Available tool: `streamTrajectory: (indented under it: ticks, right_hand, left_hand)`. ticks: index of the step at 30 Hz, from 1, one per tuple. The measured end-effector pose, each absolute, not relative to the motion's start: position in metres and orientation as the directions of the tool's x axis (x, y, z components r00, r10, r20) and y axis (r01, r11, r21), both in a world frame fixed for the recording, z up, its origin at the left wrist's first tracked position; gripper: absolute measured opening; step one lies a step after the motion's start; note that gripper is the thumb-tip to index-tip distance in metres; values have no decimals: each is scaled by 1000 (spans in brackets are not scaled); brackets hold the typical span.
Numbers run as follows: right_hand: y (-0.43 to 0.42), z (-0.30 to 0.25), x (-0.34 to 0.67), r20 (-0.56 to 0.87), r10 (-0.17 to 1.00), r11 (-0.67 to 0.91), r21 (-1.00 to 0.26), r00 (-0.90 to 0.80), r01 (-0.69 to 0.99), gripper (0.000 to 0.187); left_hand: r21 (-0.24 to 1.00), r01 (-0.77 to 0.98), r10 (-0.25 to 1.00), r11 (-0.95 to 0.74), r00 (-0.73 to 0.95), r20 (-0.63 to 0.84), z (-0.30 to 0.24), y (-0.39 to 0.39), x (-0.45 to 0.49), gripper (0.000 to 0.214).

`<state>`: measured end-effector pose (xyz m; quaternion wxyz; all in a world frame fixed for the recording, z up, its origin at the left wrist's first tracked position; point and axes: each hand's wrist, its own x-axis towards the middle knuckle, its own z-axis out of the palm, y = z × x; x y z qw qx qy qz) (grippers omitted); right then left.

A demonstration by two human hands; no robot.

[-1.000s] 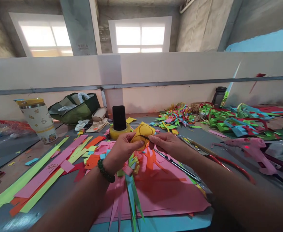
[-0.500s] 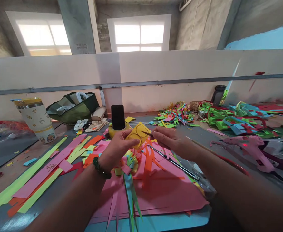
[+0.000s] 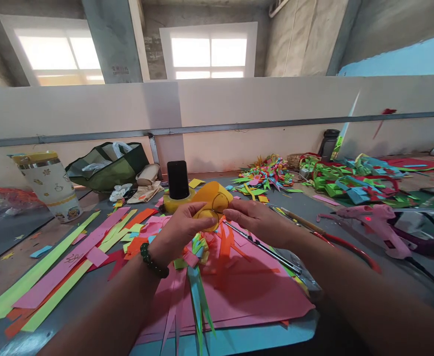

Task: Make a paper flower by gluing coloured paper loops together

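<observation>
Above the pink paper sheets, my left hand point(image 3: 182, 222) pinches a piece of yellow paper point(image 3: 217, 195) with dark curved lines on it. The paper is bent, its upper part curling upward. My right hand point(image 3: 248, 216) is closed at the paper's right edge, its fingertips partly hidden. Whether a thin tool is also in these fingers I cannot make out. Just under my hands lies a paper tassel point(image 3: 196, 277) with blue, green and pink strips. A long dark metallic rod point(image 3: 265, 249) slants beneath my right wrist, across the pink sheets point(image 3: 250, 296).
Left lie long paper strips point(image 3: 68, 257) and a tumbler point(image 3: 48, 185). A phone point(image 3: 178, 179) leans upright on a yellow tape roll point(image 3: 174, 201). To the right are a pink glue gun point(image 3: 378, 227), a red-handled tool point(image 3: 354, 249) and heaps of cut paper point(image 3: 350, 178).
The yellow paper has gone from flat to bent upward. My right hand has moved slightly left and down against its edge; the dark thin tip seen over the paper no longer shows clearly.
</observation>
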<state>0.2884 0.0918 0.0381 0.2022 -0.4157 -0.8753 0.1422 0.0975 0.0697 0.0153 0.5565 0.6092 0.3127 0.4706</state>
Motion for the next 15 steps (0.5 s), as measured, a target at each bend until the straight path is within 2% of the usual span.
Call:
streamTrajectory:
  ticks: [7,15]
  right_hand:
    - [91,36,286,248,765,637,-429,-595,640,39]
    - [92,34,284,290,740,656,-511,-606,556,39]
  left_hand:
    - [979,-86,896,-184,394,203,18,69,96,33]
    - [982,-80,897,-171,399,188,20,67,96,27]
